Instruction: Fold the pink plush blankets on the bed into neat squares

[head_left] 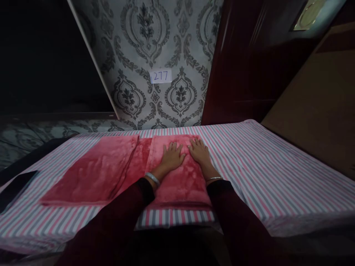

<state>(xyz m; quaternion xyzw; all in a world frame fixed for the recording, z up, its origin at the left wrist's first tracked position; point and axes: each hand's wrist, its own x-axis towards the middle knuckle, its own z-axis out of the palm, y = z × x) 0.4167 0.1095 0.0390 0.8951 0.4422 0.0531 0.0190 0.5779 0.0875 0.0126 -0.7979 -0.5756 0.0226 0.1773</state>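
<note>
A plush pink-red blanket lies on the table with both its left and right sides folded inward, and a narrow strip shows between the two folded panels. My left hand rests flat on the right panel, fingers spread and pointing away from me. Near that panel's far right corner, my right hand also lies flat with its fingers stretched out. Neither hand grasps the fabric; both touch its top surface. A silvery bangle circles each wrist.
A striped cloth in pink, grey and white covers the table. A dark flat object lies at the left edge. Behind stand a patterned wall with a paper label reading 277, a dark screen, and a large brown box at right.
</note>
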